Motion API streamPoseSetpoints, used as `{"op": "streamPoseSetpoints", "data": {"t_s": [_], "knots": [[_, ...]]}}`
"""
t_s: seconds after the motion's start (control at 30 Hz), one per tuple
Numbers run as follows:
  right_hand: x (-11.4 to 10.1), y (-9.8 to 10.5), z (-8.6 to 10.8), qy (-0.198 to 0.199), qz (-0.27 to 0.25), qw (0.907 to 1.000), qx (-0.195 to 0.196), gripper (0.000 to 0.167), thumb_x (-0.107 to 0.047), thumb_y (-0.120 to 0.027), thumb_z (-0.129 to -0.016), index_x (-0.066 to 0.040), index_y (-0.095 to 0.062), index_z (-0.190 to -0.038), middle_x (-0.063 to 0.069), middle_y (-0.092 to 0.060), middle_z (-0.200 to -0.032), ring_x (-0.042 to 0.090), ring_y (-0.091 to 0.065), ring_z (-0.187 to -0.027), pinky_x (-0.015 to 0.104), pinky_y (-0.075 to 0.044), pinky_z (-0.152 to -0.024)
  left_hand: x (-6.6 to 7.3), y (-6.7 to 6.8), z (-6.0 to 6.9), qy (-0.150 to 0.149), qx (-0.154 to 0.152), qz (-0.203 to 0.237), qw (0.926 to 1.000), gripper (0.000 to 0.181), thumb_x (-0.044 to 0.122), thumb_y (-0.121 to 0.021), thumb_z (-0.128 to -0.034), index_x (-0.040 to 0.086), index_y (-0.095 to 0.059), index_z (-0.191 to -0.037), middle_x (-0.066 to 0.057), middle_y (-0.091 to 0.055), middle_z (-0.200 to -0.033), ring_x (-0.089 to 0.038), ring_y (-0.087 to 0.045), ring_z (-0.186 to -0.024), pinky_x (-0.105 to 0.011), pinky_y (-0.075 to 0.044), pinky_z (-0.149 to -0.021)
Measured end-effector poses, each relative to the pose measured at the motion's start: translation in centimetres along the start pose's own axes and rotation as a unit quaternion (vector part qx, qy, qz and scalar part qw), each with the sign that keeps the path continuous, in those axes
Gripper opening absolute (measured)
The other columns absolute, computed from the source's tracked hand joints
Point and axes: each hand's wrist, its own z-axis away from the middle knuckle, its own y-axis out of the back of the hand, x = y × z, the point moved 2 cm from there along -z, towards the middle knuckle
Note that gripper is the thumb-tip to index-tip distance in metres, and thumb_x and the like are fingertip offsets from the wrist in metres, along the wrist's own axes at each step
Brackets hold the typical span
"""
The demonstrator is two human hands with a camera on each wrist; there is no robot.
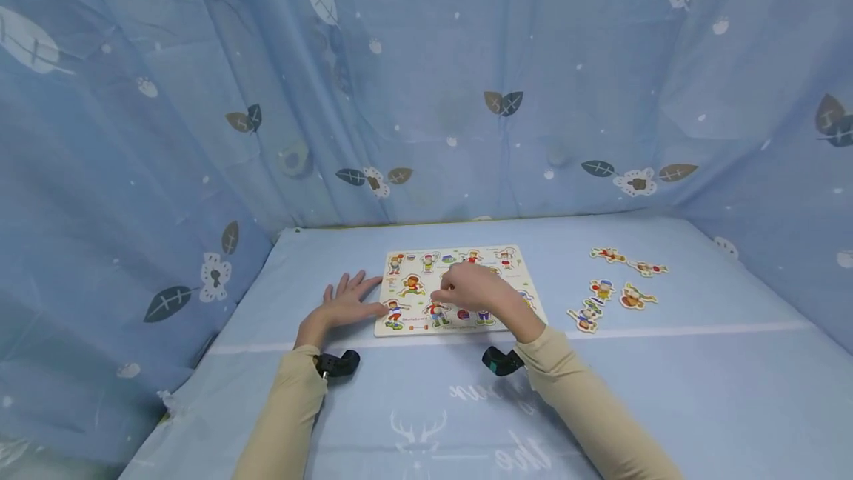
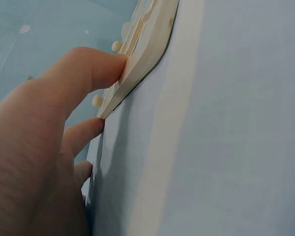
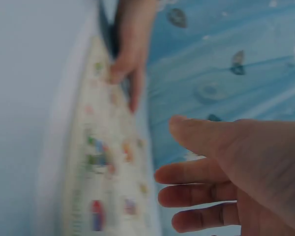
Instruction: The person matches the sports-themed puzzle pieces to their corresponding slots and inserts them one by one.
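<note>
A cream wooden knob puzzle board with pictures of children at sports lies flat on the table. Against its left edge rests my left hand, fingers spread, the thumb on the near left corner. The left wrist view has the thumb touching the board's top, a fingertip at its edge, and small round knobs standing up. Over the middle of the board hovers my right hand, hiding part of it. Between that hand's thumb and loosely bent fingers nothing is visible in the right wrist view.
Right of the board lie several cut-out figure pieces, among them a figure in a blue cap and one farther back. A pale blue cloth covers the table. Blue patterned curtains hang behind and at both sides.
</note>
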Motion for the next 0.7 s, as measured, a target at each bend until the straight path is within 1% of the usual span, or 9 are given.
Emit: {"op": "streamPoseSetpoints", "data": {"t_s": [0.1, 0.2, 0.27, 0.37, 0.47, 0.57, 0.7], "knots": [[-0.6, 2.3, 0.8, 0.021, 0.004, 0.9992, 0.035, 0.029, -0.032, -0.060, -0.100, -0.012, -0.076, -0.086, -0.005, -0.058, -0.073, 0.010, -0.048, -0.065, 0.027, -0.041, -0.061, -0.1, 0.0, -0.1, 0.004, 0.002, 0.002, 1.0000, 0.088, 0.062, -0.061, -0.0838, 0.020, -0.032, -0.156, -0.020, -0.009, -0.165, -0.045, 0.005, -0.150, -0.068, 0.004, -0.115], [-1.2, 4.1, 1.7, 0.034, 0.007, 0.9971, 0.067, 0.026, -0.032, -0.059, -0.100, -0.013, -0.077, -0.099, -0.003, -0.062, -0.085, 0.012, -0.054, -0.077, 0.029, -0.047, -0.068, 0.0, 0.0, -0.1, 0.006, 0.003, 0.004, 1.0000, 0.088, 0.061, -0.061, -0.0836, 0.020, -0.032, -0.156, -0.019, -0.009, -0.165, -0.045, 0.005, -0.150, -0.067, 0.005, -0.115], [-1.5, 5.0, 2.2, 0.040, 0.005, 0.9956, 0.084, 0.026, -0.032, -0.059, -0.100, -0.014, -0.076, -0.106, -0.003, -0.065, -0.092, 0.013, -0.058, -0.084, 0.030, -0.051, -0.072, 0.0, -0.1, -0.1, 0.006, 0.004, 0.003, 1.0000, 0.088, 0.061, -0.061, -0.0837, 0.020, -0.032, -0.156, -0.019, -0.009, -0.165, -0.045, 0.005, -0.150, -0.068, 0.004, -0.115], [-1.6, 6.0, 2.7, 0.045, 0.005, 0.9936, 0.104, 0.025, -0.030, -0.058, -0.100, -0.014, -0.076, -0.108, -0.002, -0.066, -0.096, 0.013, -0.060, -0.088, 0.031, -0.051, -0.076, 0.0, -0.1, -0.2, 0.007, 0.006, 0.002, 1.0000, 0.088, 0.062, -0.061, -0.0837, 0.020, -0.033, -0.156, -0.019, -0.010, -0.165, -0.045, 0.004, -0.150, -0.068, 0.004, -0.115], [-1.2, 6.8, 3.1, 0.040, 0.004, 0.9918, 0.121, 0.025, -0.030, -0.058, -0.100, -0.014, -0.075, -0.108, -0.002, -0.067, -0.098, 0.014, -0.060, -0.091, 0.034, -0.051, -0.077, 0.1, -0.1, -0.1, 0.009, 0.006, 0.000, 0.9999, 0.088, 0.062, -0.060, -0.0837, 0.020, -0.033, -0.156, -0.019, -0.010, -0.165, -0.045, 0.004, -0.150, -0.068, 0.003, -0.115], [-0.5, 7.5, 3.5, 0.025, 0.005, 0.9904, 0.136, 0.024, -0.031, -0.059, -0.100, -0.014, -0.075, -0.107, -0.001, -0.067, -0.100, 0.015, -0.060, -0.091, 0.035, -0.051, -0.077, 0.2, 0.0, 0.0, 0.009, 0.004, 0.003, 0.9999, 0.089, 0.062, -0.061, -0.0835, 0.019, -0.032, -0.156, -0.019, -0.009, -0.165, -0.045, 0.005, -0.150, -0.068, 0.004, -0.115], [0.7, 8.7, 4.1, 0.000, -0.003, 0.9892, 0.147, 0.026, -0.031, -0.058, -0.100, -0.013, -0.074, -0.110, 0.001, -0.067, -0.100, 0.018, -0.060, -0.091, 0.037, -0.051, -0.075, 0.0, -0.1, -0.1, 0.013, -0.001, 0.005, 0.9999, 0.090, 0.062, -0.060, -0.0835, 0.019, -0.031, -0.157, -0.019, -0.008, -0.165, -0.044, 0.007, -0.150, -0.067, 0.005, -0.116]]}}
